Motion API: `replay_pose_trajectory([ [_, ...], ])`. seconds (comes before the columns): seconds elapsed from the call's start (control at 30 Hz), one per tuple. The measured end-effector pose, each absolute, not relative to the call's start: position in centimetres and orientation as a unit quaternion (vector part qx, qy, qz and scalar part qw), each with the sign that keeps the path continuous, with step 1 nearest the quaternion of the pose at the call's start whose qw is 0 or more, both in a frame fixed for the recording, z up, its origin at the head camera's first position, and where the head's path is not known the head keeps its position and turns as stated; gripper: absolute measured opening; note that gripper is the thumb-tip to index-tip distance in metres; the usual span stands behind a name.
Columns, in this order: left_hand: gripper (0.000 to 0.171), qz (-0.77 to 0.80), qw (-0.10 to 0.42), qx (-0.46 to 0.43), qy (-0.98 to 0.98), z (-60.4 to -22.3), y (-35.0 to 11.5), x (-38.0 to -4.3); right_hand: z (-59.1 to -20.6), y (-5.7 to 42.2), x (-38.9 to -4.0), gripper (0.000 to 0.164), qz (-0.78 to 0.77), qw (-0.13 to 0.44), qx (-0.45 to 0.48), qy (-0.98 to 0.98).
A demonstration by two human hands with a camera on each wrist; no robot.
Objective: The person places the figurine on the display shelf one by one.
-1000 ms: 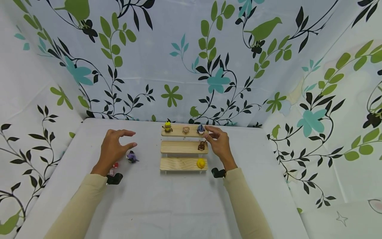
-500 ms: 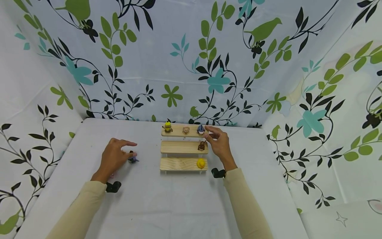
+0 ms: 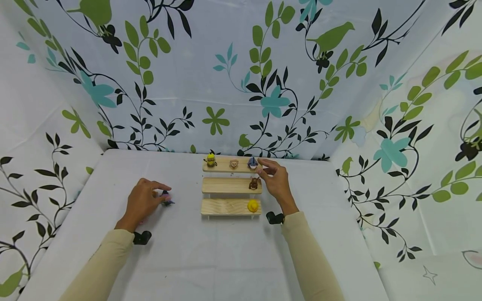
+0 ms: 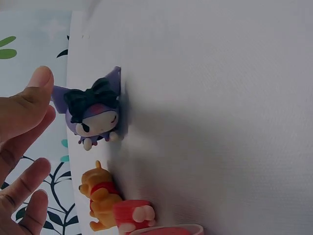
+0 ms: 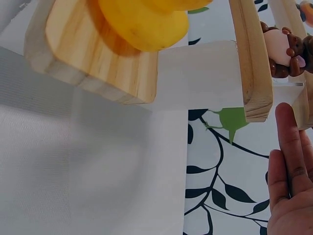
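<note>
My left hand [image 3: 143, 202] reaches down to a purple figurine [image 4: 95, 115] with a black bow, which lies on the table. Its thumb tip is at one ear; thumb and fingers stay apart in the left wrist view. On a three-tier wooden stand, a small blue-and-white figurine [image 3: 252, 163] sits at the right end of the top shelf [image 3: 225, 166]. The thumb and index finger of my right hand [image 3: 276, 179] are at that figurine and the shelf end. Whether they pinch either is hidden. Its other fingers look straight in the right wrist view.
The top shelf also bears a yellow figurine [image 3: 211, 159] and a small tan one [image 3: 234, 163]. Below are a brown figurine [image 3: 254, 183] and a yellow one [image 3: 253, 205]. Beside the purple figurine stand a bear figurine [image 4: 101, 198] and a red one [image 4: 132, 214]. Patterned cloth [image 3: 233, 75] hangs behind.
My left hand has come down to the purple figurine, with thumb and index finger drawing closer together around it. The right hand has stayed in place.
</note>
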State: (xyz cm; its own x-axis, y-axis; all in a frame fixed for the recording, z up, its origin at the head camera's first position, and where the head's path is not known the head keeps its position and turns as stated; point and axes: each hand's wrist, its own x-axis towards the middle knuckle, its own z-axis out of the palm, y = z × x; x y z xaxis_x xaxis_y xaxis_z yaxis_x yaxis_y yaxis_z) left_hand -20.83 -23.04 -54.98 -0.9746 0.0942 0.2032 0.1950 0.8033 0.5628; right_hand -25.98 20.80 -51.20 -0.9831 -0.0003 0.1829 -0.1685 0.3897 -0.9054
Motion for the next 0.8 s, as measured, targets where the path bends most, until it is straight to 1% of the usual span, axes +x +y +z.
replay_pose_trajectory([
  [0.3, 0.014, -0.283, 0.08, -0.064, -0.954, -55.86, -23.11, -21.04, -51.2, 20.76, -26.0, 0.04, 0.551, 0.075, 0.051, -0.83],
  [0.8, 0.006, -0.279, 0.089, -0.069, -0.954, -55.66, -22.97, -20.75, -51.21, 20.77, -25.94, 0.042, 0.539, 0.079, 0.054, -0.837],
])
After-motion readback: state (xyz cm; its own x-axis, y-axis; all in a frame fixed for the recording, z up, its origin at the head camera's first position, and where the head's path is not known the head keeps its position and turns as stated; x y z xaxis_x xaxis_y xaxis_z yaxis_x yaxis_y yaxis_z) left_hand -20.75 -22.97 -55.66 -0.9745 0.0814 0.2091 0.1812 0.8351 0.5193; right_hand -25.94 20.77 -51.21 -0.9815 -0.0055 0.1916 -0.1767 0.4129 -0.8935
